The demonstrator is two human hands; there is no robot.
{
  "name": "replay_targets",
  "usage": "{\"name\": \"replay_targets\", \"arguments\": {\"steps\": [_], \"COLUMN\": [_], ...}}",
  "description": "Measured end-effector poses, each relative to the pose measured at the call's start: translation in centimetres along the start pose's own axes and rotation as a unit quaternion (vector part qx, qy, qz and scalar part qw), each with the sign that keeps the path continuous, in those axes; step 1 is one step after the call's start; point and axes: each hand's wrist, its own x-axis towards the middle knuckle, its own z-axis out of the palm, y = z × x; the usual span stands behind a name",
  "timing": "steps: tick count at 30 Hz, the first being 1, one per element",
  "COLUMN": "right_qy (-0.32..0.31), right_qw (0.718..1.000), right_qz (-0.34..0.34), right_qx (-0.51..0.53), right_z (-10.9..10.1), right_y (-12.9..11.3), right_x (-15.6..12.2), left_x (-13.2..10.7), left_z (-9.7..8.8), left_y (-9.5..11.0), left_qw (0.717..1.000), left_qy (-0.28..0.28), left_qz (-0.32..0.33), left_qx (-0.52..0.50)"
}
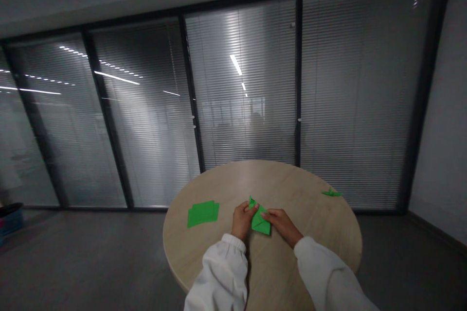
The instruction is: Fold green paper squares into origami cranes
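Observation:
A partly folded sheet of green paper (260, 223) is held between my two hands above the middle of the round table. My left hand (242, 218) pinches its upper left part, where a narrow folded point sticks up. On the right edge, my right hand (282, 224) grips the paper with the thumb on top. A crease runs across the lower part of the sheet. The fingers under the paper are hidden.
Flat green sheets (203, 214) lie overlapping at the left of the round wooden table (233, 182). A small folded green paper figure (332, 193) rests near the right edge. Glass partitions with blinds (244, 131) stand behind the table. A dark bin-like container (11, 218) is on the floor at far left.

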Motion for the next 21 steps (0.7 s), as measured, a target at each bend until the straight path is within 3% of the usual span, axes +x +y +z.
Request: {"name": "replay_targets", "arguments": {"steps": [10, 17, 21], "right_qy": [0.013, 0.031, 0.02], "right_qw": [0.999, 0.997, 0.997], "right_qz": [0.045, 0.058, 0.046], "right_qx": [0.022, 0.032, 0.056], "right_z": [0.0, 0.1, 0.3], "right_y": [-0.3, -0.6, -0.9], "right_x": [-0.2, -0.4, -0.5], "left_x": [-0.3, -0.1, 0.0], "left_z": [0.3, 0.2, 0.1], "left_y": [0.3, 0.1, 0.0], "left_qw": [0.998, 0.999, 0.999], "left_qy": [0.03, 0.003, 0.014], "left_qz": [0.013, 0.024, 0.032], "left_qx": [0.051, 0.048, 0.042]}}
